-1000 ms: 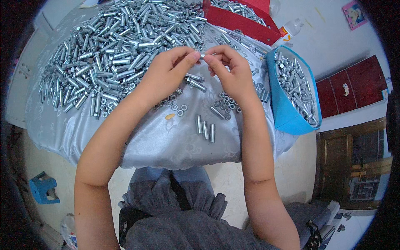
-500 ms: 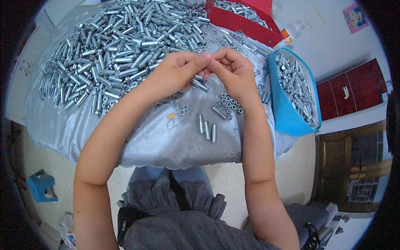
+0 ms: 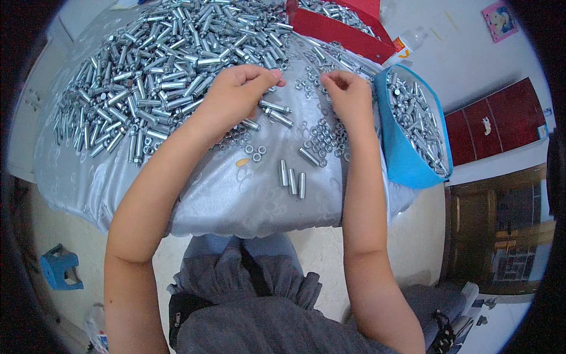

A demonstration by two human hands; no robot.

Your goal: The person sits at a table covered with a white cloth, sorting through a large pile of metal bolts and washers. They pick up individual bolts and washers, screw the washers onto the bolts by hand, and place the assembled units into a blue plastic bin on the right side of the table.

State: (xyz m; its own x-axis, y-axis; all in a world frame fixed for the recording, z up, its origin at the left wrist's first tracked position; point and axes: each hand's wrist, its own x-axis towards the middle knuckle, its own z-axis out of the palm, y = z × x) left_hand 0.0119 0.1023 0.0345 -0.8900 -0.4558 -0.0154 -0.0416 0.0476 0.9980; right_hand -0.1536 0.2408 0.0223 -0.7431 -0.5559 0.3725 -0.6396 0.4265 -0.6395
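Left hand: the left hand (image 3: 236,94) sits upper centre of the frame, fingers curled inward and pressed together over the near edge of the big heap; whether its grip pinches anything cannot be told, as the palm hides it.
Right hand: the right hand (image 3: 349,97) lies just right of centre, well apart from the left, fingers bent down with the tips pressed together at a scatter of small nuts (image 3: 325,133); what the grip holds, if anything, cannot be made out.
Heap: a wide pile of silver metal sleeves (image 3: 165,59) fills the upper left and upper centre of the frame.
Loose pieces: two sleeves (image 3: 276,112) lie just beside the left hand's fingertips; three sleeves (image 3: 292,180) lie side by side lower down at centre, near the cloth's front edge.
Cover: a shiny grey cloth (image 3: 236,200) drapes the tabletop and carries all of this.
Blue bin: a blue container (image 3: 401,153) at the right edge, tilted, full of the same silver parts, just beside the right forearm.
Red tray: a red tray (image 3: 336,32) at the top, also holding silver parts.
Floor: a small blue stool (image 3: 59,268) at lower left.
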